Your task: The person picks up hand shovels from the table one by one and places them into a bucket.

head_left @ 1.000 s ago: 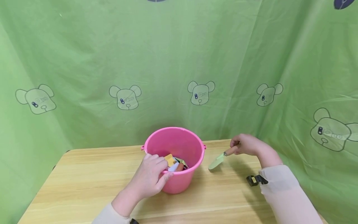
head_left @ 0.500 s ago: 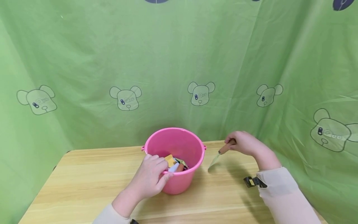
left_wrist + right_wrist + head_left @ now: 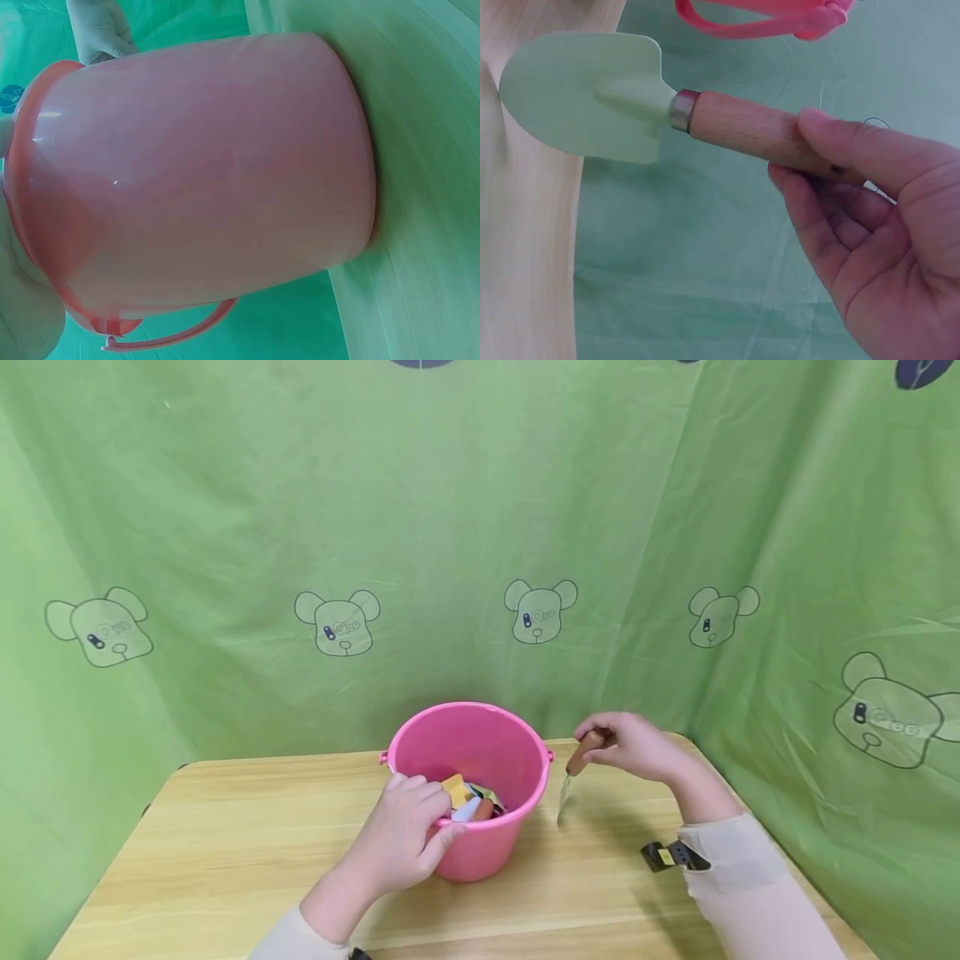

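A pink bucket (image 3: 476, 852) stands upright on the table. My left hand (image 3: 405, 833) grips its near rim, fingers over the edge and thumb outside. Inside lie a yellow piece (image 3: 455, 790), a pale flat piece (image 3: 466, 809) and a brown rounded piece (image 3: 483, 809); the rest is partly hidden. To the right of the bucket, my right hand (image 3: 633, 748) holds a small garden trowel (image 3: 739, 126) by its wooden handle. In the right wrist view the pale green blade (image 3: 577, 97) shows whole. The blade points down, its tip at or close to the tabletop.
The wood-grain table (image 3: 247, 860) reaches back to a green curtain (image 3: 442, 527) printed with bear faces, which also hangs on both sides. The bucket's pink carrying handle (image 3: 176, 339) hangs behind it in the left wrist view.
My right hand has moved left, closer to the bucket, and the trowel has swung from slanted to nearly upright. The left hand and bucket have stayed in place.
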`<state>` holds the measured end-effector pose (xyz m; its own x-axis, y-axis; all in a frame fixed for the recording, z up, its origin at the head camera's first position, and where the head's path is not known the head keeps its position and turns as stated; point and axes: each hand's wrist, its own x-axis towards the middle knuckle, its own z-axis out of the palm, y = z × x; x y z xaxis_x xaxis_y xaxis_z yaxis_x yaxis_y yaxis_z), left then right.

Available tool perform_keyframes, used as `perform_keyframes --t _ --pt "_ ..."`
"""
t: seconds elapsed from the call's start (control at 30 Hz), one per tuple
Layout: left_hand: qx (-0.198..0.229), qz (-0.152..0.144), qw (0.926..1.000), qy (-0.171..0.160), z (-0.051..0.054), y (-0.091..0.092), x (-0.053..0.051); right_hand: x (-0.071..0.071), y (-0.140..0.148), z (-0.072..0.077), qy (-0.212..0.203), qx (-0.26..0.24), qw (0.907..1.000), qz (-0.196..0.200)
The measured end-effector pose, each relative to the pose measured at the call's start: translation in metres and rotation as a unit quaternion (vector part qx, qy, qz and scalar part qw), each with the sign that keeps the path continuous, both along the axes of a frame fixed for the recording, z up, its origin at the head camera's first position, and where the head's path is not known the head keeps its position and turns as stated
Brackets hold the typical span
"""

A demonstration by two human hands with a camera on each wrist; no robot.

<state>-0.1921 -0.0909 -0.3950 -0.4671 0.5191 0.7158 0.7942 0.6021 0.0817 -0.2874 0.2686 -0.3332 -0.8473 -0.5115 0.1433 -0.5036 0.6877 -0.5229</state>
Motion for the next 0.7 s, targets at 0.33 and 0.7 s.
perform_keyframes --t 0.33,0.7 --pt "-0.001 0.001 1.0000 -0.002 0.000 0.000 0.000 -0.002 -0.003 -0.011 -0.070 -0.093 0.9929 0.022" --pt "0.000 0.000 1.0000 -0.002 0.000 0.000 0.000 0.000 -0.006 -0.019 -0.095 -0.130 0.9867 0.023"
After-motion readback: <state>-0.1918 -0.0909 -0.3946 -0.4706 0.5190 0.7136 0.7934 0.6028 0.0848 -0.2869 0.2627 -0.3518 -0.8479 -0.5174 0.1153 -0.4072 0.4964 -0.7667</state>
